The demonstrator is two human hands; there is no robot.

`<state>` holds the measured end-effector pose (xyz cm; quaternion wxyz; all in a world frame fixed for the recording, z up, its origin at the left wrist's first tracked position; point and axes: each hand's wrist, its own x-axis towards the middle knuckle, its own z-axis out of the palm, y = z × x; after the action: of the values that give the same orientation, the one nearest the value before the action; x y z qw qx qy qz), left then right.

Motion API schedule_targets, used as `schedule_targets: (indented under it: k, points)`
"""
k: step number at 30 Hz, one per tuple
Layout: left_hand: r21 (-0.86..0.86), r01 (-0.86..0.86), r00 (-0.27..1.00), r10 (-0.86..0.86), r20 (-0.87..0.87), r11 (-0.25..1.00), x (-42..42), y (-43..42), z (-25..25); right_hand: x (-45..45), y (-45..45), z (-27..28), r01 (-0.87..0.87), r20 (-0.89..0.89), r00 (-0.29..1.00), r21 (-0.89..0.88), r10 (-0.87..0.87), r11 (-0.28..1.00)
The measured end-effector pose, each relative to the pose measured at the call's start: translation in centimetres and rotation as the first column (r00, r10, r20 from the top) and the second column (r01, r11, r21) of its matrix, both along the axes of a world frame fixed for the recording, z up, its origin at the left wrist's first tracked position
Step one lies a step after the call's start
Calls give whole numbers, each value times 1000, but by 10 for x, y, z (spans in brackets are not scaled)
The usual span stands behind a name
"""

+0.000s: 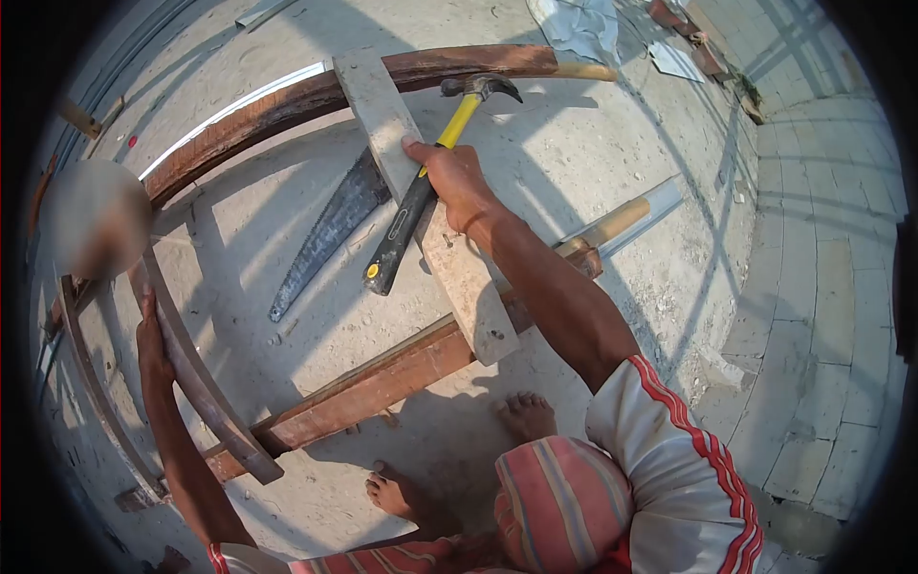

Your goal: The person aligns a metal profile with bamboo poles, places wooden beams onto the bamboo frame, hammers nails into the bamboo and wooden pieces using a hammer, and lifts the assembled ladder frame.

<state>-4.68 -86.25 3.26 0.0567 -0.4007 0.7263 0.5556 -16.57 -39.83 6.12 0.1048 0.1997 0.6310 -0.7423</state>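
My right hand [451, 184] is closed around the yellow shaft of a claw hammer [402, 230], below its head. The hammer lies over a pale wooden board [457, 263] that bridges two reddish-brown beams, the far one curved [249, 127] and the near one straight [382, 378]. At the left, my left hand [153, 344] grips the edge of a curved wooden slat [196, 378]; some of its fingers are hidden. A second curved slat [100, 397] lies further left. Under the board, a handsaw blade [330, 234] rests on the ground, its handle end covered.
A blurred patch [103, 220] covers the far end of the slats. A rounded wooden piece [617, 220] pokes out at the right. Grey paving [813, 277] borders the concrete floor. Crumpled sheeting [579, 27] and brick pieces [710, 59] lie far right. My bare feet [526, 416] are near the straight beam.
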Motion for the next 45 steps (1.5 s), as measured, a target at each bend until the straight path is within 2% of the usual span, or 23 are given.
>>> schedule_targets:
  k: [4, 6, 8, 10, 12, 14, 16, 19, 21, 22, 24, 28, 30, 33, 34, 35, 38, 40, 42, 44, 45]
  points:
    - [33, -15, 998, 17, -61, 999, 6, 7, 8, -16, 2, 7, -66, -62, 996, -4, 66, 998]
    - [-66, -5, 991, -4, -134, 998, 9, 12, 13, -27, 1, 12, -91, -60, 994, -39, 89, 995]
    - [-85, -9, 992, -2, -127, 996, 9, 13, 12, -40, -4, 12, -106, -83, 990, 78, 112, 991]
    - [-19, -17, 999, 16, -46, 1000, 8, 6, 7, -52, -5, 7, -129, -17, 991, 35, 130, 991]
    - [14, -41, 998, 41, -53, 999, 10, -3, -8, -51, -10, 5, -162, 32, 986, -75, 164, 984]
    - [97, -50, 998, 52, -20, 994, 14, 5, -9, -51, -11, -5, -142, 87, 986, -27, 144, 989]
    - [58, -60, 995, 64, -81, 997, 20, 25, -8, -48, -6, -21, -147, 75, 986, -35, 150, 988]
    - [124, -77, 997, 80, -23, 989, 29, 26, -19, -37, 3, -39, -142, 120, 982, -19, 143, 990]
    - [223, -57, 997, 69, -43, 973, 35, 36, -21, -29, 12, -47, -183, 140, 972, -32, 186, 983]
    - [217, -69, 995, 82, -51, 974, 35, 39, -21, -26, 17, -50, -197, 132, 971, -37, 200, 980]
    - [223, -94, 994, 104, -32, 970, 42, 44, -23, -19, 23, -58, -143, 180, 974, 15, 138, 990]
    - [251, -87, 995, 95, -17, 964, 55, 55, -20, -8, 28, -51, -159, 220, 963, -3, 155, 987]
    - [269, -70, 997, 75, -9, 961, 57, 59, -21, -3, 32, -45, -155, 188, 972, 55, 142, 986]
    - [157, -171, 985, 169, 24, 973, 55, 51, -21, -19, 18, -24, -215, 198, 957, 2, 211, 977]
    - [210, -143, 990, 143, 17, 967, 55, 47, -16, -27, 17, -20, -252, 210, 943, -57, 258, 966]
    - [265, -107, 993, 118, -24, 958, 48, 41, -16, -41, 15, -28, -269, 183, 945, -35, 271, 962]
    - [263, -141, 987, 156, -38, 954, 37, 24, -21, -62, -13, -21, -240, 149, 960, 12, 236, 971]
    - [290, -147, 987, 160, -23, 946, 35, 19, -27, -69, -17, -33, -244, 169, 956, 9, 239, 970]
    - [246, -183, 979, 200, -48, 952, 38, 16, -38, -79, -19, -57, -281, 165, 946, -6, 278, 960]
    - [245, -200, 975, 218, -49, 949, 41, 16, -44, -73, -16, -63, -239, 223, 936, -160, 271, 958]
    - [240, -197, 976, 214, -49, 951, 41, 18, -46, -72, -12, -61, -229, 249, 931, -171, 268, 958]
